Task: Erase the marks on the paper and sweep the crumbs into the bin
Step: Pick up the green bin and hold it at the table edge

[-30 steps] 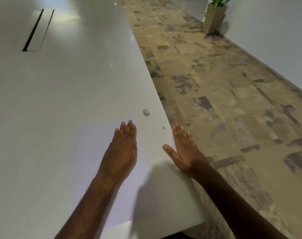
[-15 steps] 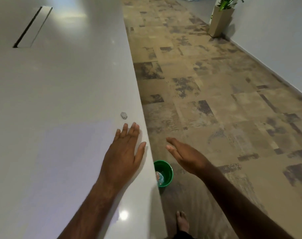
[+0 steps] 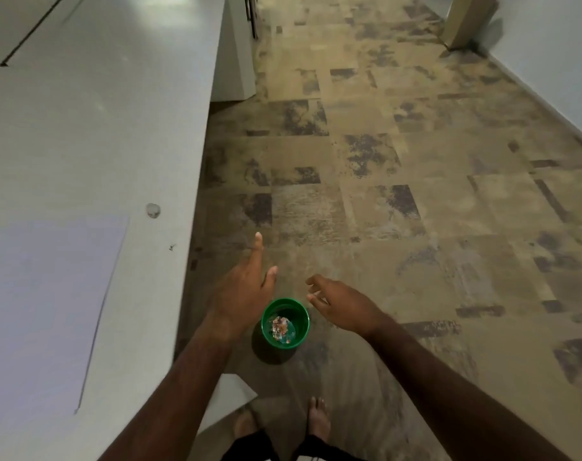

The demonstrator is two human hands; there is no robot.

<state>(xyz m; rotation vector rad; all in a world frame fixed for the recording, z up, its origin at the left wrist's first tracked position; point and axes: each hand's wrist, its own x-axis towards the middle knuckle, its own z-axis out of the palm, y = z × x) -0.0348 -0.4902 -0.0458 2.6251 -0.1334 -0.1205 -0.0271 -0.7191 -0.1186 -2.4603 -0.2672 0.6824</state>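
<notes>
**Both hands off the table, held above the bin**

The left hand (image 3: 241, 294) is past the table edge, over the floor, fingers stretched out and loosely spread with the thumb apart; it grips nothing. Half a second ago it lay flat on the tabletop beside the eraser. The right hand (image 3: 341, 306) hangs just right of the bin, fingers loosely curled and parted, also empty; earlier it was cupped at the table edge, then held out over the floor with the palm turned inward.

The green bin (image 3: 285, 322) stands on the floor between the two hands in this view, below them, close to the table's side. Scraps of mixed colour lie in its bottom. Before, only part of its rim showed past the table edge; now the whole opening is visible (the camera has tilted down and rightward).

The paper (image 3: 50, 294) lies flat on the white table (image 3: 83, 128), near the edge, with no marks that can be made out. The small grey eraser (image 3: 153, 210) sits just beyond the sheet's far corner. A small dark speck (image 3: 172, 247) lies on the tabletop between paper and edge, as it did a second ago.

Bare feet (image 3: 318, 417) stand on the patterned floor (image 3: 416, 194) below the bin.
</notes>
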